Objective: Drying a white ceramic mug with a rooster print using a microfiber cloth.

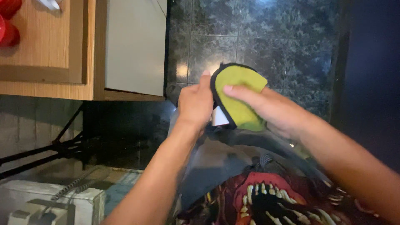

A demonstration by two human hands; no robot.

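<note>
A yellow-green cloth with a black edge and a white tag (239, 93) is held up in front of me, over a dark tiled floor. My left hand (196, 104) grips its left edge, thumb pointing up along the black border. My right hand (271, 110) presses on the cloth from the right, fingers laid across its face. Both forearms reach in from the bottom of the view.
A wooden cabinet (54, 54) with a white panel (135, 46) stands at upper left, red items (8, 25) on it. A black metal frame (62, 146) and a white block with a coiled cord (54, 200) are at lower left. My printed shirt (266, 200) fills the bottom.
</note>
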